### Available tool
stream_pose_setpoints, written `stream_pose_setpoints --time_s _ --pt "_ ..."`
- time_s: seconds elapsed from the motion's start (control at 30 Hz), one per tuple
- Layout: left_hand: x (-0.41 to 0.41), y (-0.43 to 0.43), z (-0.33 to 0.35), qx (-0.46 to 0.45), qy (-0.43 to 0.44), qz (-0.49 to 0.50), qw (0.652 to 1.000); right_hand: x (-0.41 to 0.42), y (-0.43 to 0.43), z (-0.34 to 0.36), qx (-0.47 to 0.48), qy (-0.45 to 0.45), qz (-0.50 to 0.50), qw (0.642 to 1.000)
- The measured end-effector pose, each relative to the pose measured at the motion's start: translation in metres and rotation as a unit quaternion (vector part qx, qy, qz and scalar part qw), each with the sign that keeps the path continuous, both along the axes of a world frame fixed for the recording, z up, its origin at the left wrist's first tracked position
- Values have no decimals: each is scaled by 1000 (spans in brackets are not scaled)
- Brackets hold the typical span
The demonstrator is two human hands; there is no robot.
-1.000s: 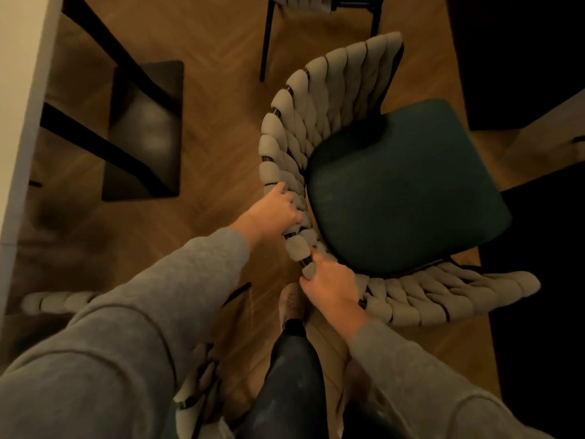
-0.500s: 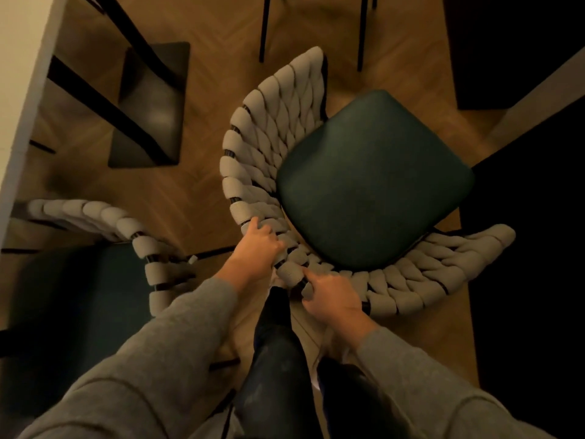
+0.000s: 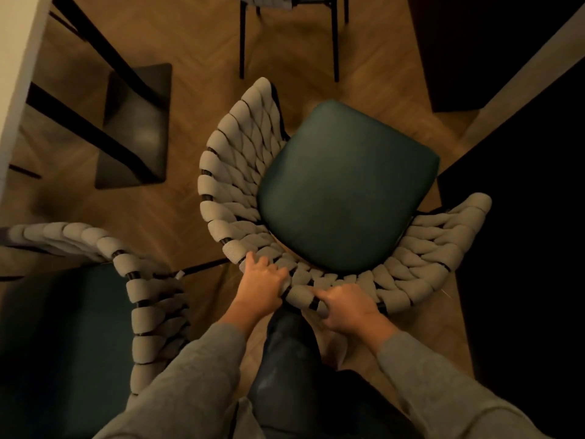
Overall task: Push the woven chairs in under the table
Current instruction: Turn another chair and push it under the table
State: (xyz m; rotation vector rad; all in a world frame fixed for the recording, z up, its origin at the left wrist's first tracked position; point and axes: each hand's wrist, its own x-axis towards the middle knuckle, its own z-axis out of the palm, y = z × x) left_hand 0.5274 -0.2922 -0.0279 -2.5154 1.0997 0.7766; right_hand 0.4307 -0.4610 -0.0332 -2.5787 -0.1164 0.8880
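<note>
My left hand (image 3: 262,286) and right hand (image 3: 345,308) both grip the back rim of the woven chair (image 3: 345,188), well apart from the table (image 3: 15,90) at left. A second woven chair (image 3: 139,293) crowds my left side, and the table's dark base (image 3: 136,131) stands between.

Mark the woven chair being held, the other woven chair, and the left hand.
held woven chair (image 3: 345,185): head view, middle of its green seat cushion.
other woven chair (image 3: 139,293): head view, lower left, on its woven backrest.
left hand (image 3: 261,286): head view, back of the hand.
</note>
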Motion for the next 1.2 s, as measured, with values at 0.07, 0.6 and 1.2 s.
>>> stream_pose_setpoints --time_s 0.07,0.6,1.2 --pt "8 -15 -1 -14 8 19 1000 16 -22 8 -8 12 18 1000" --pt "221 -35 -16 -61 53 -19 997 237 -172 22 -158 -6 204 966" --pt "218 -87 1 -6 42 118 992 299 -228 6 -182 -7 270 945"
